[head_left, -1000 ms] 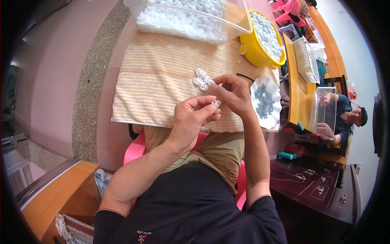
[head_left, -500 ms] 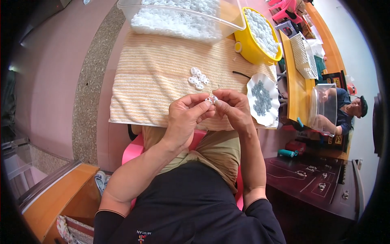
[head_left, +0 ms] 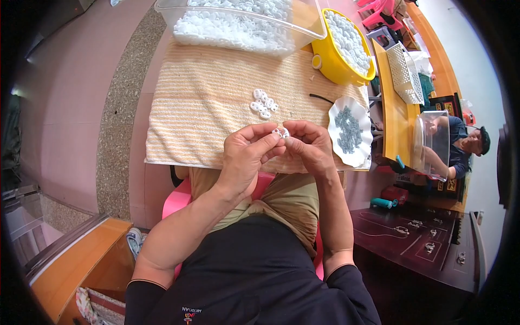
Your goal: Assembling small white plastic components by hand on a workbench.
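My left hand [head_left: 246, 154] and my right hand [head_left: 310, 145] meet over the near edge of a striped beige towel [head_left: 200, 103]. Between their fingertips they pinch a small white plastic ring part [head_left: 280, 132]. A little pile of the same white ring parts [head_left: 263, 103] lies on the towel just beyond my hands. To the right of my right hand sits a white scalloped dish [head_left: 335, 124] holding small grey metal pieces [head_left: 349, 129].
A clear plastic tub [head_left: 238, 27] full of white parts stands at the far edge, beside a yellow bowl [head_left: 330, 62] of more white parts. A wooden side table [head_left: 395, 103] carries a white basket [head_left: 403, 73]. Another person [head_left: 460, 146] sits at the right. I sit on a pink stool [head_left: 176, 197].
My hands have drawn back from the towel's middle toward its near edge and closed together on the small white part. The view shifted slightly.
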`<control>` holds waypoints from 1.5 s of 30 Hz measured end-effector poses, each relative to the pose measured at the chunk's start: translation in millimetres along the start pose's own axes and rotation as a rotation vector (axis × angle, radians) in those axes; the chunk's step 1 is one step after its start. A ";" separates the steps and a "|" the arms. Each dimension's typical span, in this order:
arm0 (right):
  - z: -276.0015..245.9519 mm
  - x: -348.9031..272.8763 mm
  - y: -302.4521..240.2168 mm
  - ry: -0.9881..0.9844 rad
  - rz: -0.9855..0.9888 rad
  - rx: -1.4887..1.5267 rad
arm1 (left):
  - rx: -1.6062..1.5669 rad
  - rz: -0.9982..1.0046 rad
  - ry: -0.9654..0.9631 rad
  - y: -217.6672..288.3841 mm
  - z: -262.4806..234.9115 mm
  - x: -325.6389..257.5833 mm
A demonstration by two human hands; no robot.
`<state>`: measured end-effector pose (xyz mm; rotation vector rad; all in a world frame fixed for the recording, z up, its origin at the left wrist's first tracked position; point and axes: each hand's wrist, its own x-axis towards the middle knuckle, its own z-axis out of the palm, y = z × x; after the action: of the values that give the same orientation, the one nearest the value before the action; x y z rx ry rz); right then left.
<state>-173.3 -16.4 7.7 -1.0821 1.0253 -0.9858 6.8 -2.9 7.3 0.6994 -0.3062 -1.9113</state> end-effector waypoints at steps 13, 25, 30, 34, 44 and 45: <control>4.5 -3.9 1.2 0.067 -0.012 -0.101 | -0.015 0.010 0.019 -0.1 1.0 -0.2; -2.2 -5.0 -2.4 0.031 -0.046 -0.139 | -0.008 0.002 0.012 -1.2 -0.8 1.2; 1.1 -7.5 -6.9 0.013 -0.031 -0.126 | -0.006 -0.002 0.016 -2.4 -1.9 1.0; 7.7 -5.8 -4.1 0.031 -0.059 -0.102 | 0.006 -0.007 0.016 -3.5 -1.5 0.9; 7.4 -5.7 8.6 0.022 0.003 0.202 | -0.034 0.006 0.010 -3.1 0.6 0.4; 7.7 -5.8 8.8 0.023 0.013 0.220 | -0.034 0.006 0.011 -3.2 0.3 0.4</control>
<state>-166.2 -7.6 1.2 -0.8836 0.9166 -1.0759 4.1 -1.9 5.8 0.6856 -0.2685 -1.9020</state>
